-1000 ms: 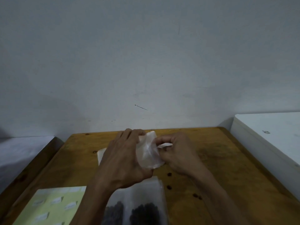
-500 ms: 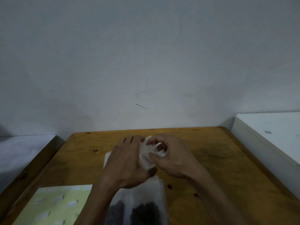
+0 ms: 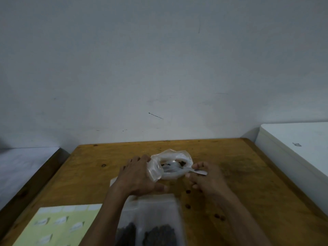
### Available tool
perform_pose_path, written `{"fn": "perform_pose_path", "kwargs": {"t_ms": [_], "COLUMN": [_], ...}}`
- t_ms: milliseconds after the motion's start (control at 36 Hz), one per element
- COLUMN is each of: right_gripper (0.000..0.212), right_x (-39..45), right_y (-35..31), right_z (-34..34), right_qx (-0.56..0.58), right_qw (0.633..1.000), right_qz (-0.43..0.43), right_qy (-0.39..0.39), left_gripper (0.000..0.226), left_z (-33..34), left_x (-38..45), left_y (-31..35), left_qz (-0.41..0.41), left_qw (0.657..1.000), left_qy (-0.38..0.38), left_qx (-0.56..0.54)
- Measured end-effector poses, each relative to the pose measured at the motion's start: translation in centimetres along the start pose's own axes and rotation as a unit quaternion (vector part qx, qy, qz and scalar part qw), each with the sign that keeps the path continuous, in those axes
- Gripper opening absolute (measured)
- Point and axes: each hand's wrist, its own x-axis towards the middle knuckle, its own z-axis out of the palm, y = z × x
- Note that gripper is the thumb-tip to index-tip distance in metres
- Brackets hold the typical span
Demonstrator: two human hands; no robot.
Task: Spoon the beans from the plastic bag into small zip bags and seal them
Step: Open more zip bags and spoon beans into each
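A clear plastic bag (image 3: 156,172) stands open in the middle of the wooden table (image 3: 248,174), with a few dark beans (image 3: 182,163) visible inside. My left hand (image 3: 136,178) grips the bag's left side and holds its mouth open. A white plastic spoon (image 3: 174,168) lies with its bowl inside the bag. My right hand (image 3: 207,180) pinches the spoon's handle at the bag's right rim. Near me lie clear zip bags (image 3: 150,226) with dark beans in them, partly hidden by my left forearm.
A pale yellow sheet (image 3: 58,226) with small white labels lies at the front left. Loose beans (image 3: 188,206) are scattered right of the zip bags. A white box (image 3: 292,148) stands beside the table's right edge. A flat white piece (image 3: 113,181) shows under my left hand.
The plastic bag, crumpled between both hands before, now stands open. My right hand has moved right and now holds the spoon in the bag.
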Motion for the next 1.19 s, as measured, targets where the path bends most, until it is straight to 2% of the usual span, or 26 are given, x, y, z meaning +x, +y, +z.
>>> {"fn": "perform_pose_path", "kwargs": {"t_ms": [139, 222, 306, 389, 472, 556, 694, 806, 1028, 1111, 1194], "right_gripper": [0.015, 0.016, 0.014, 0.015, 0.023, 0.031, 0.026, 0.021, 0.017, 0.011, 0.005], "right_x": [1.3, 2.2, 2.9, 2.9, 2.9, 3.2, 2.9, 2.7, 1.2, 0.7, 0.9], "right_y": [-0.9, -1.3, -1.0, -0.6, -0.4, -0.6, -3.3, -4.8, -4.8, -4.7, -4.0], "right_z": [0.6, 1.1, 2.3, 3.6, 4.3, 4.2, 3.1, 2.7, 2.7, 2.5, 2.2], "right_qx": [0.072, 0.17, 0.206, 0.155, 0.107, -0.005, -0.137, -0.181, -0.243, -0.235, -0.224], "right_qw": [0.996, 0.983, 0.971, 0.974, 0.981, 0.983, 0.965, 0.953, 0.891, 0.858, 0.841], "right_qz": [0.003, 0.03, 0.038, 0.023, 0.007, -0.04, -0.131, -0.165, -0.332, -0.408, -0.448], "right_qy": [0.052, 0.061, 0.118, 0.166, 0.163, 0.18, 0.18, 0.178, 0.193, 0.206, 0.206], "left_gripper": [0.111, 0.111, 0.11, 0.107, 0.104, 0.106, 0.11, 0.114, 0.097, 0.095, 0.094], "left_z": [0.3, 0.5, 0.8, 0.9, 1.0, 1.0, 0.9, 0.8, 0.4, 0.4, 0.2], "left_x": [1.2, 1.6, 1.9, 1.8, 1.8, 1.8, 1.4, 1.2, -0.1, -0.4, -0.6], "left_y": [0.0, -0.1, -0.1, -0.1, -0.1, -0.3, -1.1, -1.7, -0.8, -0.7, -0.6], "left_qz": [-0.003, 0.004, 0.007, 0.009, 0.011, 0.006, 0.008, 0.016, 0.002, 0.009, 0.01], "left_qw": [1.0, 0.999, 0.999, 0.999, 0.998, 0.998, 0.996, 0.993, 0.991, 0.991, 0.992], "left_qy": [-0.03, -0.034, -0.03, -0.025, -0.025, -0.026, -0.024, -0.029, -0.04, -0.039, -0.039], "left_qx": [-0.006, -0.019, -0.023, -0.03, -0.048, -0.059, -0.087, -0.109, -0.126, -0.129, -0.121]}}
